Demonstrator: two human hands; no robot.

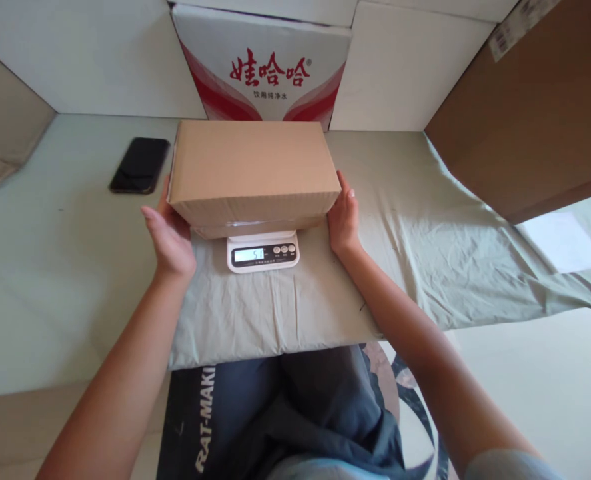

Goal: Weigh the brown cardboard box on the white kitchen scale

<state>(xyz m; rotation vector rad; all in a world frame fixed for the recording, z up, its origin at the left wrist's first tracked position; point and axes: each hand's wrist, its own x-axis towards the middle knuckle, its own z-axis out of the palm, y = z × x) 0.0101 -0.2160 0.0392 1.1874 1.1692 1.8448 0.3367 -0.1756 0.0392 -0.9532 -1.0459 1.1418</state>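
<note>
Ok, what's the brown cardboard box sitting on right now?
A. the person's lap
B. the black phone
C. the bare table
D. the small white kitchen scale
D: the cardboard box rests on the white scale, whose lit display shows beneath the box's front edge, with the left hand and the right hand against its two ends.

A plain brown cardboard box (252, 167), closed and lying flat, sits level on a small white digital scale (262, 251) whose lit display pokes out at its 6 o'clock edge.
</note>
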